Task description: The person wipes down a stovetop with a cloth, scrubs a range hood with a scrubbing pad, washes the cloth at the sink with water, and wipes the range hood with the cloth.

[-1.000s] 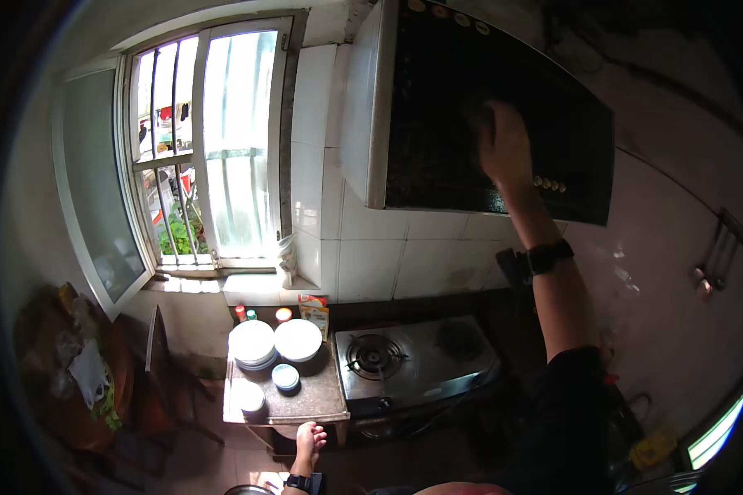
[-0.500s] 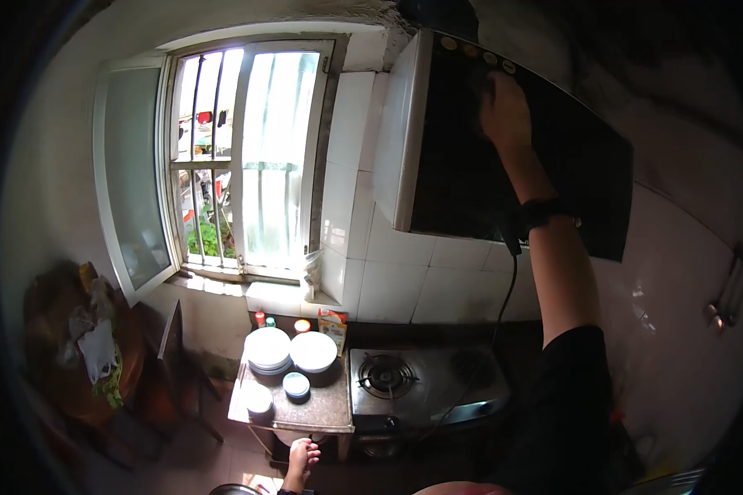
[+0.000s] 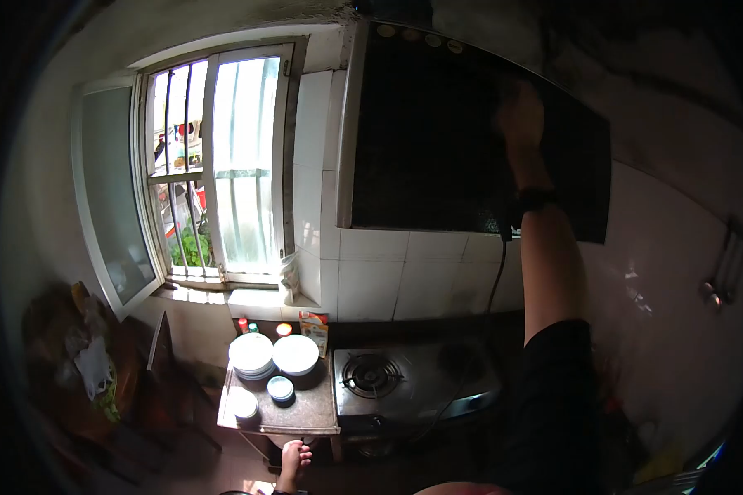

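Note:
My right hand (image 3: 520, 115) is raised against the black front panel of a range hood (image 3: 437, 140). Motion blurs its fingers, so whether it holds anything cannot be told. A dark band circles that wrist. Low in the view, my left hand (image 3: 295, 454) has its fingers curled in, just below the front edge of a small table (image 3: 305, 419); anything inside them is hidden. On that table stand stacked white plates or bowls (image 3: 252, 352), another white bowl (image 3: 295, 355), a small round container (image 3: 281, 389) and a white cup-like container (image 3: 244, 404).
A steel gas stove (image 3: 421, 379) sits below the hood, with a cord (image 3: 497, 280) hanging down. Bottles (image 3: 243, 325) and a packet (image 3: 315, 328) stand at the table's back. Left are an open barred window (image 3: 190, 173) and a round table (image 3: 62, 396) with bags. Ladles (image 3: 712, 294) hang right.
My right hand has moved right and slightly down across the hood panel, away from the round knobs at its top. The whole view has shifted a little. My left hand stays curled by the table.

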Action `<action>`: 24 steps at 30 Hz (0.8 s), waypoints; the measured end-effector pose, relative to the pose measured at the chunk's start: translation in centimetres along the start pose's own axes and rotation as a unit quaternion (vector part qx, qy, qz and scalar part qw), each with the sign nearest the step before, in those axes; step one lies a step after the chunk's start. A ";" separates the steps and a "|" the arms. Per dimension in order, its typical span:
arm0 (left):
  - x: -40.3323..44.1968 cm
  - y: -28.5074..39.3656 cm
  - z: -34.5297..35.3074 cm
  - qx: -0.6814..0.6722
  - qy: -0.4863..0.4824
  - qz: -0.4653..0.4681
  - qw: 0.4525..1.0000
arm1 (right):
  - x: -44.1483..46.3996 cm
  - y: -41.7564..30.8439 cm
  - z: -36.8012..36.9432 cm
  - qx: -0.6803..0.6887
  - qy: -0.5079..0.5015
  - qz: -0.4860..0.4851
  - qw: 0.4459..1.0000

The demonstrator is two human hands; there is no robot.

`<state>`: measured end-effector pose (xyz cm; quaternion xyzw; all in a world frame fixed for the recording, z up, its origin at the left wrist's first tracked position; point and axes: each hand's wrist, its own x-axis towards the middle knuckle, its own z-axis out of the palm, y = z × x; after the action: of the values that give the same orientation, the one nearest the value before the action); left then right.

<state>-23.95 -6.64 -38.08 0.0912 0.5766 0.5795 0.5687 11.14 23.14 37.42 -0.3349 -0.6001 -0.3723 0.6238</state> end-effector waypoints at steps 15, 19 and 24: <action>-4.3 -8.1 18.2 -0.045 -0.082 -0.055 0.994 | 1.5 11.3 -1.9 -0.009 -0.017 -0.013 1.000; -5.6 -9.2 21.7 -0.066 -0.095 -0.058 0.992 | -3.4 4.1 -2.4 0.075 -0.019 -0.146 0.986; -9.4 -8.4 24.9 -0.085 -0.143 -0.033 0.985 | -4.4 15.0 -4.2 0.004 -0.006 -0.110 0.994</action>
<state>2.82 -2.39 -31.50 0.1057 0.4407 0.5880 0.6700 26.19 27.22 33.18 -0.2660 -0.6384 -0.4344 0.5771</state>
